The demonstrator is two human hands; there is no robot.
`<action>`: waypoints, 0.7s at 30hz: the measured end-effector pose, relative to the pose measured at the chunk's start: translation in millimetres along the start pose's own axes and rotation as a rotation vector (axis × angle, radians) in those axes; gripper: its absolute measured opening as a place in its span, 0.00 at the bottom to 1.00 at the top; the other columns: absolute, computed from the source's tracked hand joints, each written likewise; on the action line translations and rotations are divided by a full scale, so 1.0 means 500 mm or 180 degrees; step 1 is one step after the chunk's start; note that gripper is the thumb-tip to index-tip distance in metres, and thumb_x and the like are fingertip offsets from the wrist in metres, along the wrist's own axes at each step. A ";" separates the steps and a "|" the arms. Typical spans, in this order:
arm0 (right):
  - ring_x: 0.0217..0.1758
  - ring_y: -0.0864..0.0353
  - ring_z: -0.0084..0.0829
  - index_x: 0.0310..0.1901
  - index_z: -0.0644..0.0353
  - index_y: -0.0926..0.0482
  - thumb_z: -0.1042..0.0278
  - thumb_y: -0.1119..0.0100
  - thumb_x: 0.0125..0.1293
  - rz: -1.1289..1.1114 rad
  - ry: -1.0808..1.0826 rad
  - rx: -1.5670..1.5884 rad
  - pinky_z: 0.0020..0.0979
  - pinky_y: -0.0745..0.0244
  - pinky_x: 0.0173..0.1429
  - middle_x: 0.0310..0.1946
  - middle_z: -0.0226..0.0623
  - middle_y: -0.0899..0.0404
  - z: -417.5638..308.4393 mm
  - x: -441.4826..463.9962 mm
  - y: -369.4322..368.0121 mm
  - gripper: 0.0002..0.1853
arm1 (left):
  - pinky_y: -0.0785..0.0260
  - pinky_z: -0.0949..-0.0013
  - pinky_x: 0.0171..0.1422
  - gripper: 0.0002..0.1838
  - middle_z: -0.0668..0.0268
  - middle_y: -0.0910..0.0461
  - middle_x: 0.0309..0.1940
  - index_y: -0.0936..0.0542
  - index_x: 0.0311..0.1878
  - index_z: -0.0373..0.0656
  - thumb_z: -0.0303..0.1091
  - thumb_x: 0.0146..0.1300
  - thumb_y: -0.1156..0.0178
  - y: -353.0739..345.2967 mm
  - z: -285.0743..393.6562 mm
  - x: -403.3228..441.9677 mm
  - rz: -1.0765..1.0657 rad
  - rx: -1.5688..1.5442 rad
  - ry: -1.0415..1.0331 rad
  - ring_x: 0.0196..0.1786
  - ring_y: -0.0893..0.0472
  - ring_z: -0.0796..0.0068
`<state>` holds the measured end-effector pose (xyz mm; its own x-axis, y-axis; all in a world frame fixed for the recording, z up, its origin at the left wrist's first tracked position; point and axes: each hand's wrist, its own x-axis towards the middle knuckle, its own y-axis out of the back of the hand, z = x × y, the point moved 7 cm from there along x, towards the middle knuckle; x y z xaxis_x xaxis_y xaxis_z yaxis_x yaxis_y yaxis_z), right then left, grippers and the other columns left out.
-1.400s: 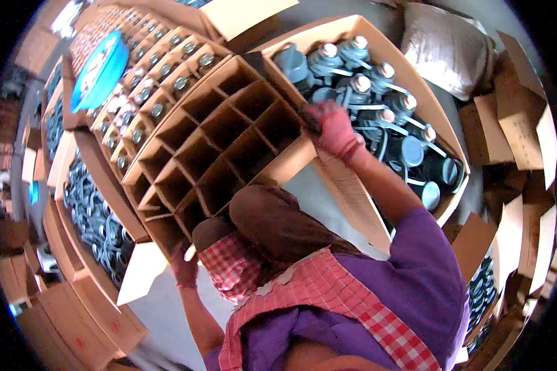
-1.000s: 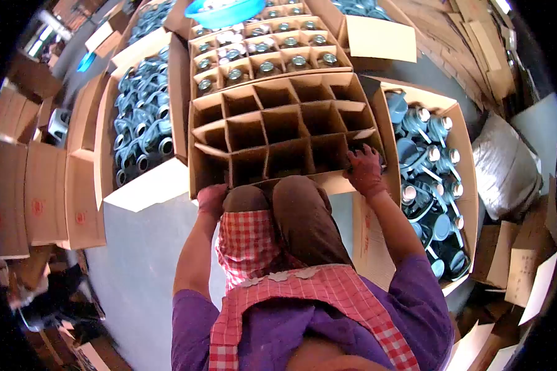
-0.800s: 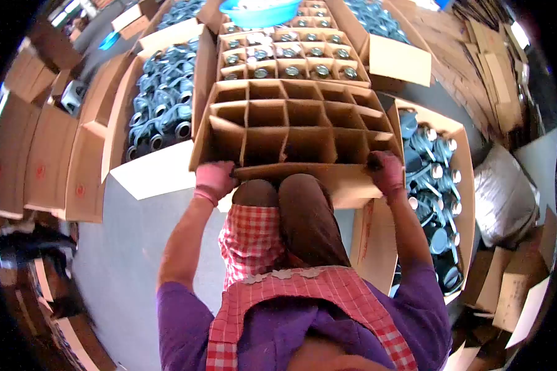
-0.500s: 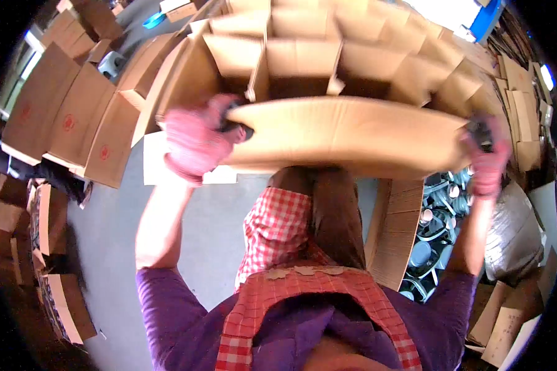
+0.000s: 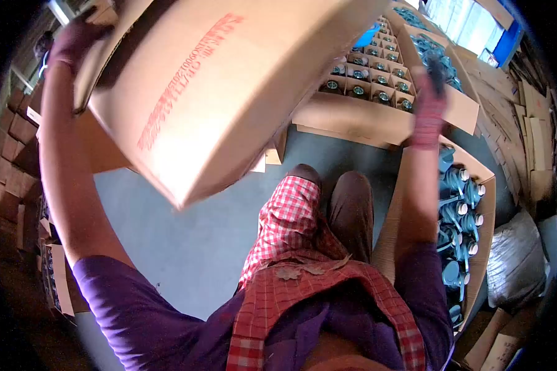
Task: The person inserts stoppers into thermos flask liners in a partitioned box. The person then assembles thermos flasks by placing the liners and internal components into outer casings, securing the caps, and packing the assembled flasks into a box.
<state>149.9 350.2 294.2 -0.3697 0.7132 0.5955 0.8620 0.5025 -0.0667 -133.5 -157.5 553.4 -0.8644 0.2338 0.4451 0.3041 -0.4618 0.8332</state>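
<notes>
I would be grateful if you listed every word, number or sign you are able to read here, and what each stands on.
Large tilted carton: rows of red printed characters, too blurred to quote reliably.
Carton at the lower right: faint small marks, too small to read.
No other writing is legible.

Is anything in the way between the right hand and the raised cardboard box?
Nothing visible stands between the right hand and the cardboard box. The divided carton of glass jars shows through the gap, but appears to lie lower, beyond them.
</notes>
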 end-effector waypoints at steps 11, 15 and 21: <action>0.62 0.32 0.42 0.55 0.50 0.25 0.47 0.37 0.53 -0.2113 0.1606 -0.1771 0.42 0.41 0.67 0.56 0.39 0.27 0.027 -0.250 -0.504 0.28 | 0.32 0.61 0.60 0.33 0.55 0.24 0.55 0.26 0.59 0.47 0.50 0.50 0.32 -0.357 0.120 -0.162 0.0464 0.0426 -0.1608 0.58 0.26 0.56; 0.58 0.32 0.41 0.51 0.47 0.22 0.47 0.38 0.52 -0.2357 0.1353 -0.2235 0.45 0.40 0.64 0.52 0.39 0.27 0.111 -0.221 -0.528 0.24 | 0.31 0.64 0.58 0.31 0.56 0.20 0.50 0.23 0.56 0.47 0.53 0.52 0.33 -0.375 0.140 -0.156 0.0676 -0.0318 -0.1423 0.53 0.21 0.62; 0.56 0.33 0.42 0.43 0.48 0.20 0.46 0.39 0.54 -0.2550 0.1766 -0.2373 0.49 0.42 0.64 0.47 0.40 0.27 0.142 -0.210 -0.624 0.19 | 0.29 0.65 0.51 0.26 0.58 0.17 0.39 0.17 0.49 0.50 0.58 0.55 0.40 -0.391 0.080 -0.097 0.0404 -0.1019 -0.0659 0.45 0.18 0.59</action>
<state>-104.8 153.2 195.6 -0.8456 -0.0650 0.5299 0.5137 0.1707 0.8408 -135.0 -44.5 382.2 -0.7191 0.3101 0.6219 0.2349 -0.7337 0.6376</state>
